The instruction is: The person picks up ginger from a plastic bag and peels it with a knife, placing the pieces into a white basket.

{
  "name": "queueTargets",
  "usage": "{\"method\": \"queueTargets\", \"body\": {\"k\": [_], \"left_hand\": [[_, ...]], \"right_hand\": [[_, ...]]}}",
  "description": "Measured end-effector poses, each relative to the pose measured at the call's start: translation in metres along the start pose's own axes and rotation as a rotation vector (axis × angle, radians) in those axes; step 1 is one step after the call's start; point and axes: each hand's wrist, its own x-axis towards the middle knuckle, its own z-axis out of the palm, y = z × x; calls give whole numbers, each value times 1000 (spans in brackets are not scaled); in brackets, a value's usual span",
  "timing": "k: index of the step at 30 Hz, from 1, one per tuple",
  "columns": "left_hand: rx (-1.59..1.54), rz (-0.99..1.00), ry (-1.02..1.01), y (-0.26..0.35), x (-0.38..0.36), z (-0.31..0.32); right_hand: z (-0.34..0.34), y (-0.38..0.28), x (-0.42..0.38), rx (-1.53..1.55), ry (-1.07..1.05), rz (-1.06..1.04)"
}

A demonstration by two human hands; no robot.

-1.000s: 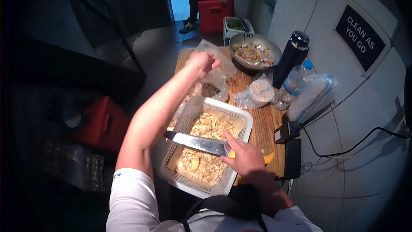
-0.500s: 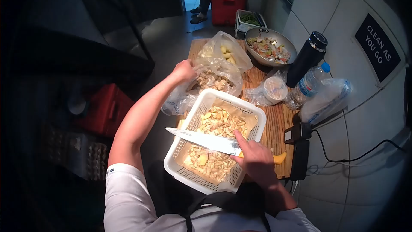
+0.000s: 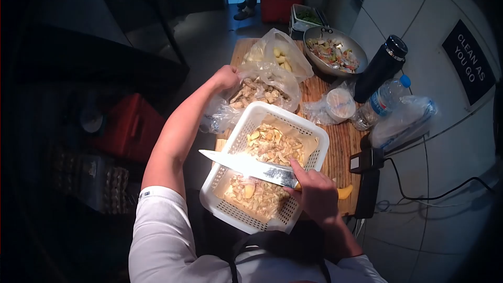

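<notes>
In my right hand (image 3: 318,195) is a knife (image 3: 251,169) with a broad steel blade and a yellow handle, my fingers closed round it. The blade lies level across a white perforated basket (image 3: 211,185). Thin peelings (image 3: 264,144), looking like ginger skin, fill the paper-lined basket, with a yellow piece (image 3: 249,191) among them. My left hand (image 3: 227,77) pinches the rim of a clear plastic bag (image 3: 288,85), its fingertips partly hidden. Inside this bag are knobbly unpeeled ginger roots (image 3: 257,93). Just behind, a second bag (image 3: 259,52) holds pale yellow peeled pieces (image 3: 282,58).
On the wooden table (image 3: 335,149) stand a wrapped tub (image 3: 340,105), a dark flask (image 3: 381,68) and a water bottle (image 3: 385,97). A metal bowl (image 3: 350,72) of chopped scraps sits behind. Cables (image 3: 414,195) run along the tiled wall. A person sits on a red cooler (image 3: 283,2).
My left hand has drawn the bag's rim outward, and more of the ginger roots shows. The knife stays over the basket in my right hand. The whole view has shifted slightly.
</notes>
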Motion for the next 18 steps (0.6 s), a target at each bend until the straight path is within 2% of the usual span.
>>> {"method": "queueTargets", "body": {"k": [2, 3, 6, 9, 12, 15, 18], "left_hand": [[7, 47, 80, -6, 7, -1], [108, 71, 273, -1, 1, 0], [152, 211, 551, 27, -22, -8], [0, 313, 274, 53, -38, -15], [371, 463, -287, 75, -58, -12], [650, 499, -356, 82, -53, 9], [726, 420, -425, 93, -43, 21]], "right_hand": [[2, 2, 0, 33, -13, 7], [2, 2, 0, 36, -24, 11], [3, 3, 1, 44, -46, 18], [2, 3, 1, 51, -54, 12], [4, 4, 1, 52, -43, 3], [3, 4, 1, 45, -24, -3], [2, 3, -1, 42, -13, 8]]}}
